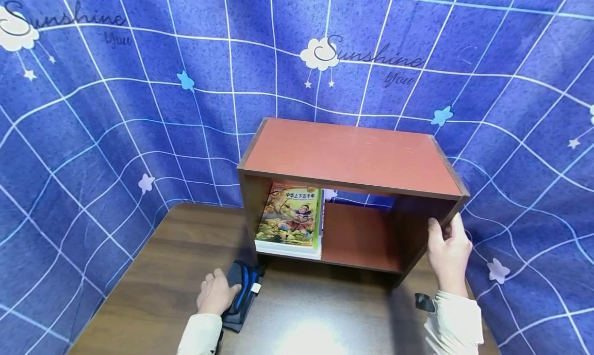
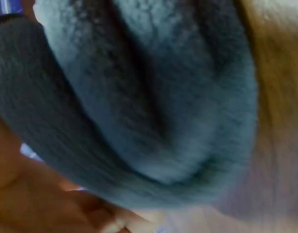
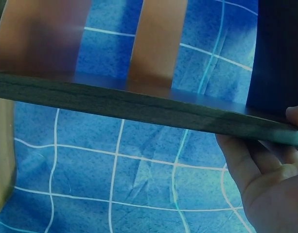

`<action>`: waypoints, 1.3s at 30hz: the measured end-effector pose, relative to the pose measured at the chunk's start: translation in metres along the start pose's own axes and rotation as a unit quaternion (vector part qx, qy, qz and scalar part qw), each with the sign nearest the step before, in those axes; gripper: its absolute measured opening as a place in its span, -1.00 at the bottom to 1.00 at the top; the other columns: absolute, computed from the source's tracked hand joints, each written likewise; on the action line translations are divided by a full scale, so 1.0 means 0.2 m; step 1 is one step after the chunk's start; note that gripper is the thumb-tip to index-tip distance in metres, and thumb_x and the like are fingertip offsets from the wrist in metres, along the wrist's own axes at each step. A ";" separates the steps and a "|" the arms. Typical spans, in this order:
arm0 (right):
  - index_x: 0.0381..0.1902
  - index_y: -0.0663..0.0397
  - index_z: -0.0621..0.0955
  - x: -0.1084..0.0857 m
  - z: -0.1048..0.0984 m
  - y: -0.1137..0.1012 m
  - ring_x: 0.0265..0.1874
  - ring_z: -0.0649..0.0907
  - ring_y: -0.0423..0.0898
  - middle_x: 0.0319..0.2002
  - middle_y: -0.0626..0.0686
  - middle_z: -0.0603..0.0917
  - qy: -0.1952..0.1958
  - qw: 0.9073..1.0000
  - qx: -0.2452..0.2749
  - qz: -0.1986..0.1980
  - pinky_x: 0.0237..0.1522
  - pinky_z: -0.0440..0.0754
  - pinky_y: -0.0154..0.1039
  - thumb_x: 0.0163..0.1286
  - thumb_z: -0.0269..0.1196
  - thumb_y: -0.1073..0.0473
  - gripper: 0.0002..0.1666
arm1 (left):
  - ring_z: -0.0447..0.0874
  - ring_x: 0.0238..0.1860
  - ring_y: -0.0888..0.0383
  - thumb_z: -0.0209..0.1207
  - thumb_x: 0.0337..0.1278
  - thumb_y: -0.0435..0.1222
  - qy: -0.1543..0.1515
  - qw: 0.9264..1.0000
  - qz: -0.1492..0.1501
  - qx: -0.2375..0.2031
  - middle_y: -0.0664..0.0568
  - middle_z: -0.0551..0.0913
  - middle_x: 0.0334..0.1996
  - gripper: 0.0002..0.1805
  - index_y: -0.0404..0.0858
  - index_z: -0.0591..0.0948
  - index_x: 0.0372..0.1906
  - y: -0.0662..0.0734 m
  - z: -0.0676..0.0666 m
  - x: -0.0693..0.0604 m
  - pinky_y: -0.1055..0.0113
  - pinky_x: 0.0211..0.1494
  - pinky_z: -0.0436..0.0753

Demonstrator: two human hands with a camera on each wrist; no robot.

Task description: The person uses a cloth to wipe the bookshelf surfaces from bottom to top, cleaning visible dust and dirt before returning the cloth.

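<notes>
A small red-topped wooden bookshelf (image 1: pixel 352 151) stands on the table with an open front. My right hand (image 1: pixel 447 252) pinches the front edge of its right side panel, thumb inside and fingers outside. The right wrist view shows the same hold on the dark panel edge (image 3: pixel 139 110). My left hand (image 1: pixel 215 293) grips a folded dark grey cloth (image 1: pixel 241 293) with blue stripes and a small white tag, beside the shelf's lower left front corner. Up close, the left wrist view shows thick, fuzzy folds of this cloth (image 2: pixel 187 121).
Books (image 1: pixel 290 215) with a colourful cover fill the left part of the lower shelf board (image 1: pixel 359 236). Under everything is a brown wood-grain table (image 1: pixel 185 241). A blue gridded curtain (image 1: pixel 209 112) hangs behind and at both sides.
</notes>
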State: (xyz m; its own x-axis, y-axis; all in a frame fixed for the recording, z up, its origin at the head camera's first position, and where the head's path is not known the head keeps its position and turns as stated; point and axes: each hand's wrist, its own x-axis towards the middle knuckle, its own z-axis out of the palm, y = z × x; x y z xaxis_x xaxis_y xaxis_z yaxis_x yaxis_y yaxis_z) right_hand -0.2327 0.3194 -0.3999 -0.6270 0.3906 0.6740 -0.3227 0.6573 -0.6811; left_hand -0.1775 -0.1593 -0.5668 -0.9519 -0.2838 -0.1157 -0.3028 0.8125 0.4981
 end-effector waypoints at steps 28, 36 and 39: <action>-0.13 0.35 0.55 -0.01 0.01 0.00 -0.48 0.46 -0.62 -0.45 0.30 0.70 -0.004 1.000 0.005 0.004 -0.35 0.37 -0.24 0.39 0.23 0.31 -0.82 | 0.69 -0.24 -0.28 0.18 0.40 0.02 0.120 0.973 0.183 -0.077 -0.20 0.69 -0.23 -0.60 -0.26 0.53 -0.05 0.11 0.14 0.09 -0.20 -0.28 0.55; -0.13 0.36 0.55 -0.01 0.01 0.00 -0.52 0.43 -0.57 -0.50 0.29 0.67 -0.001 1.000 0.003 -0.001 -0.37 0.34 -0.21 0.38 0.23 0.32 -0.82 | 0.69 -0.25 -0.36 0.09 0.24 0.35 0.126 0.985 0.088 -0.076 -0.28 0.73 -0.25 -0.37 -0.17 0.64 -0.22 0.17 0.14 0.07 -0.23 -0.28 0.54; -0.14 0.34 0.56 -0.01 0.01 0.01 -0.53 0.44 -0.55 -0.55 0.05 0.67 0.003 1.000 0.001 0.003 -0.38 0.35 -0.22 0.37 0.23 0.32 -0.82 | 0.71 -0.27 -0.30 0.10 0.14 0.42 0.127 0.985 0.077 -0.093 -0.20 0.76 -0.27 -0.38 -0.06 0.67 -0.34 0.21 0.14 0.07 -0.19 -0.29 0.55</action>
State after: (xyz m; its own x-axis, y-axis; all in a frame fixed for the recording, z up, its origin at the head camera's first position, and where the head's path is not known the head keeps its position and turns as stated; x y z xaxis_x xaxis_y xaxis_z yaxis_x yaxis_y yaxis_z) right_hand -0.2334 0.3175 -0.4029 -0.6240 0.3984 0.6722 -0.3206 0.6540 -0.6852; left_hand -0.2049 -0.1150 -0.5705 -0.9364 -0.3012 0.1801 -0.1191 0.7555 0.6442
